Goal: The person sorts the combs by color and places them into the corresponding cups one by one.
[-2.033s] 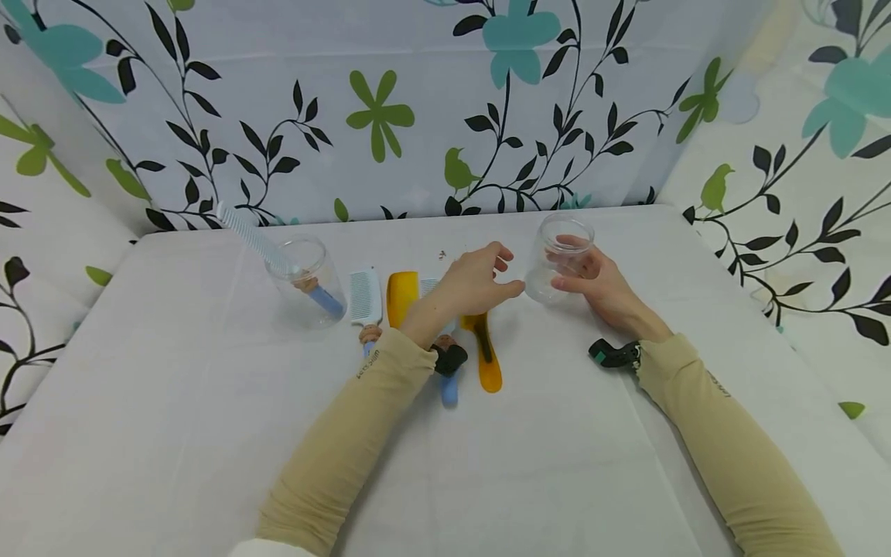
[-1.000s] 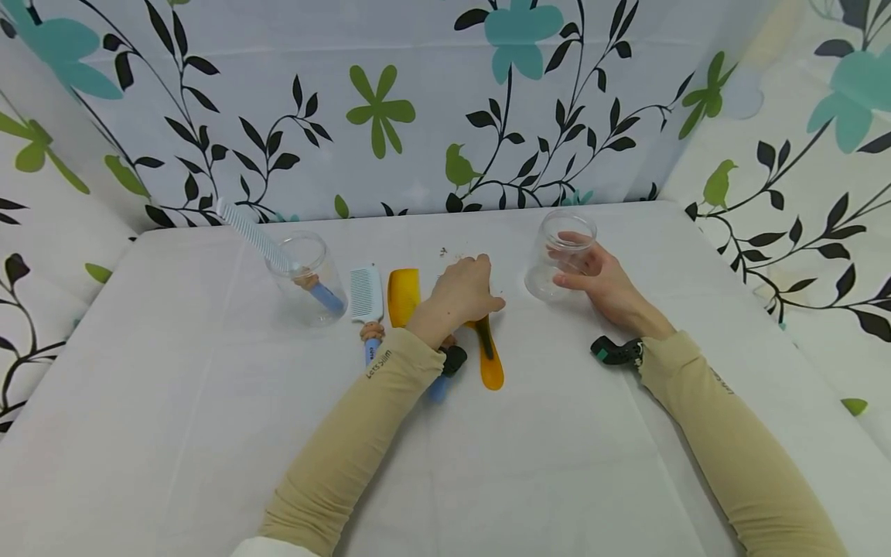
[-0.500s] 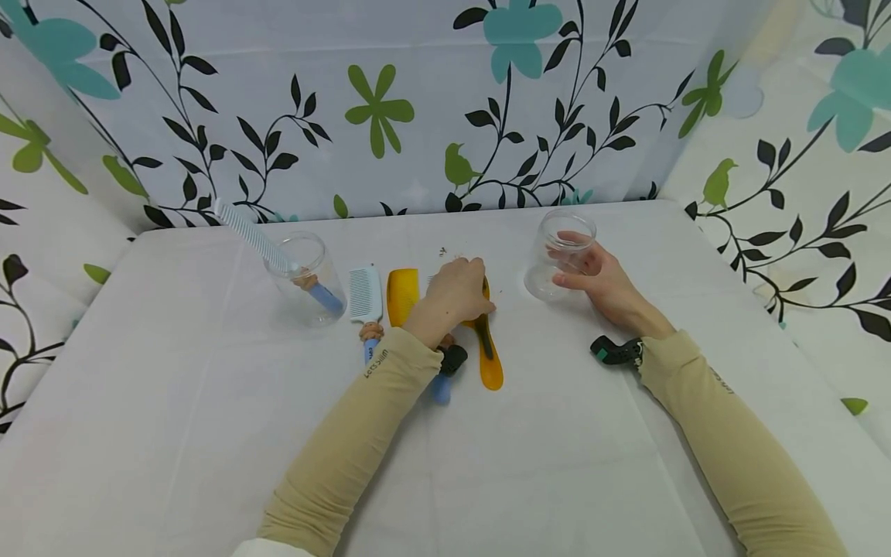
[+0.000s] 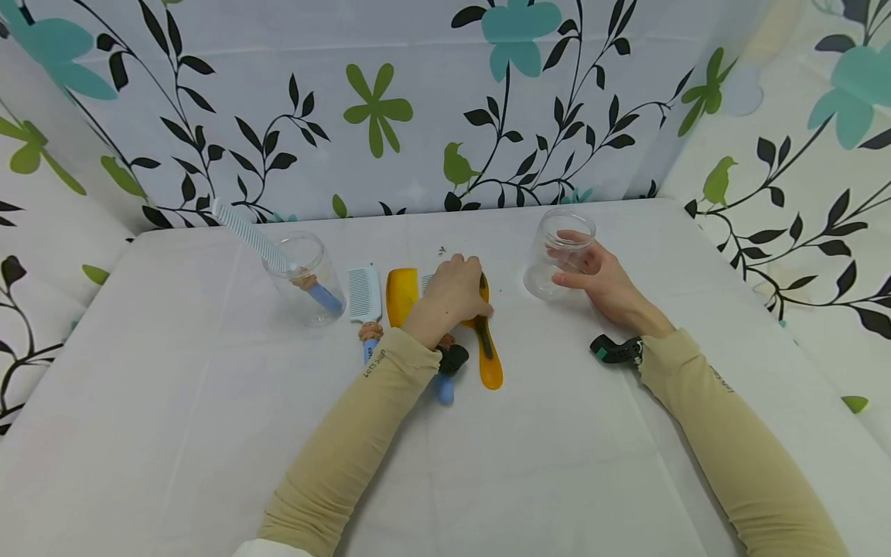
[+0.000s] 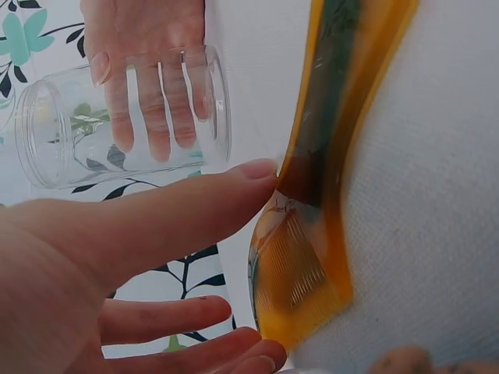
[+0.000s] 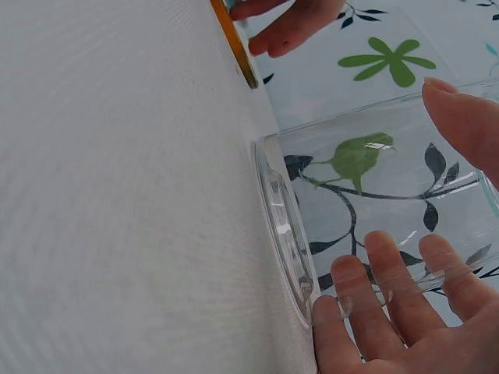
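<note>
In the head view my left hand (image 4: 448, 292) is over an amber comb (image 4: 490, 367) that lies on the white table. Seen from the left wrist, the thumb (image 5: 249, 175) meets the comb's edge near its neck, and other fingertips are at the toothed end; no finger wraps round it. My right hand (image 4: 605, 290) holds an upright clear jar (image 4: 546, 275), thumb on one side and fingers on the other. The jar's base (image 6: 284, 234) is right at the tabletop. Under my left wrist a blue-handled comb (image 4: 444, 389) lies mostly hidden.
A yellow comb (image 4: 401, 294) and a pale blue comb (image 4: 365, 294) lie left of my left hand. Farther left, another clear jar (image 4: 292, 305) holds a leaning light blue comb (image 4: 250, 236). A leaf-patterned curtain (image 4: 411, 178) hangs behind the table.
My left hand has come down and left from near the right jar to the amber comb, then shifted slightly left. My right hand stays on the jar.
</note>
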Tool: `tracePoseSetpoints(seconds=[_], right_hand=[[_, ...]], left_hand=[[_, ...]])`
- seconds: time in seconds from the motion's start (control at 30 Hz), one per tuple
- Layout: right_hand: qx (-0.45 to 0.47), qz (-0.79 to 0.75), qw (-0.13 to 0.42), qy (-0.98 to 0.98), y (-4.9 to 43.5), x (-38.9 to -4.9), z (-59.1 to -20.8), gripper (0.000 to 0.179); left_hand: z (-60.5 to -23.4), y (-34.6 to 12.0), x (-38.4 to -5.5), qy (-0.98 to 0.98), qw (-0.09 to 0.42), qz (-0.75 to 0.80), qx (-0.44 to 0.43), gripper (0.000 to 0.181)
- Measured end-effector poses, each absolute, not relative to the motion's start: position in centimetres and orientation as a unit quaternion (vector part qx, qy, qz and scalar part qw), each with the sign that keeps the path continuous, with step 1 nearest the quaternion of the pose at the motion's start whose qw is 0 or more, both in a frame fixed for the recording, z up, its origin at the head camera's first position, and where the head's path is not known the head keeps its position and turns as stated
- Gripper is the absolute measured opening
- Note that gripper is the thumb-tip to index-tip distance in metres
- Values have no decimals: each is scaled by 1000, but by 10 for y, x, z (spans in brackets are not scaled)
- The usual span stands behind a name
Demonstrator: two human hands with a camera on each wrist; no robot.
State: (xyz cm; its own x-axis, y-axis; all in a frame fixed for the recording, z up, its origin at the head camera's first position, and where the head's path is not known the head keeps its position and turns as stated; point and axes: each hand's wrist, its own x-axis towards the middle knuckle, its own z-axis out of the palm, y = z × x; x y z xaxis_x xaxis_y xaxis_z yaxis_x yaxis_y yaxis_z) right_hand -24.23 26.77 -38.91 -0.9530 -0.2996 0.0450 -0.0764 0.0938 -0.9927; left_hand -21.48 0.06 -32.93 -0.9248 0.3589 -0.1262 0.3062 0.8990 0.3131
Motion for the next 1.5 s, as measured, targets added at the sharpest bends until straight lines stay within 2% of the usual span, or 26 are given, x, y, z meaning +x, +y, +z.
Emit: tracePoseSetpoints(seconds=[0.73,1.5], right_hand=[[-129,-660,87,735,265,-242,-387,70],[-117,-658,83,739,267,-243,-388,69]], left_hand=[[-336,8,-211,979,64,115,156,37],[-338,9,-215,978,56,139,145,43]])
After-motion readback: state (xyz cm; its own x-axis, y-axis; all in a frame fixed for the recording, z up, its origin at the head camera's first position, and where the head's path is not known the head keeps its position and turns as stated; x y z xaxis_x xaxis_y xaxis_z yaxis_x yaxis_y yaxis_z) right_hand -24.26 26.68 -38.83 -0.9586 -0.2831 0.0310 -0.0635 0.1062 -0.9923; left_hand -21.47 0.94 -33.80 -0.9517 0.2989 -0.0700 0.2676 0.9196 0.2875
